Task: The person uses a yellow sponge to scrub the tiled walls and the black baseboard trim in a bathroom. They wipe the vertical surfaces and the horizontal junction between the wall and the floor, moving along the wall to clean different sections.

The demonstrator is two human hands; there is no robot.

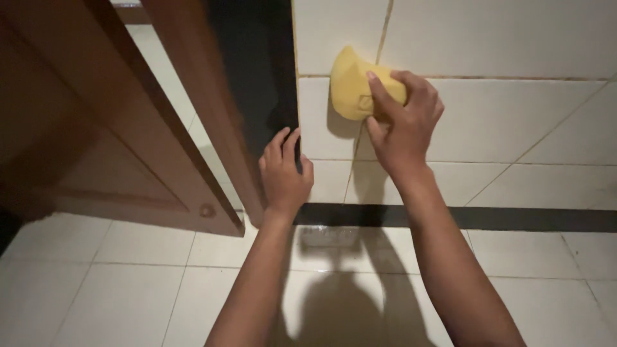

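Observation:
My right hand (403,122) presses a yellow sponge (350,87) flat against the white tiled wall (501,115), with the fingers spread over the sponge's right side. My left hand (284,173) rests lower and to the left. Its fingers curl around the wall's outer corner edge (297,96), beside a dark gap. The left hand holds nothing else.
A brown wooden door (96,128) stands open at the left, its lower corner near my left hand. A black strip (514,218) runs along the base of the wall. White floor tiles (116,289) lie below, with my shadow across them.

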